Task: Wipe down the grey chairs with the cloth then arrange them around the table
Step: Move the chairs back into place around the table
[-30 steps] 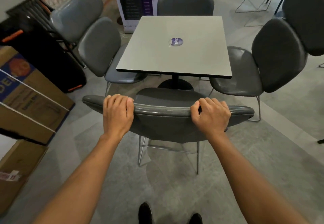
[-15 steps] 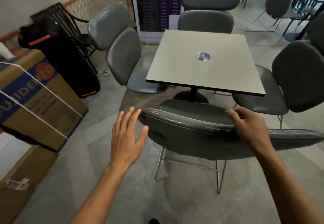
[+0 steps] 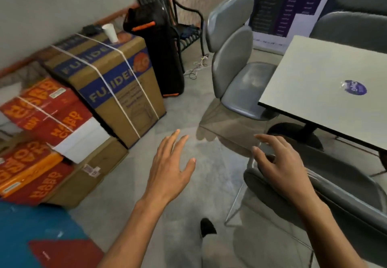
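- Hands: the left hand (image 3: 171, 165) hangs over the bare floor (image 3: 209, 175) with fingers spread and straight, holding nothing; the right hand (image 3: 278, 163) has loosely bent, parted fingers above the near end of the nearest grey chair's backrest (image 3: 326, 196), gripping nothing; whether it touches cannot be told.
- Nearest grey chair sits tucked at the front edge of the desk (image 3: 322, 85).
- Second grey chair (image 3: 234, 62) stands at the desk's left side, its seat partly under the top.
- Cardboard boxes (image 3: 109, 79) are stacked along the wall at left, a white cup (image 3: 110, 33) on one.
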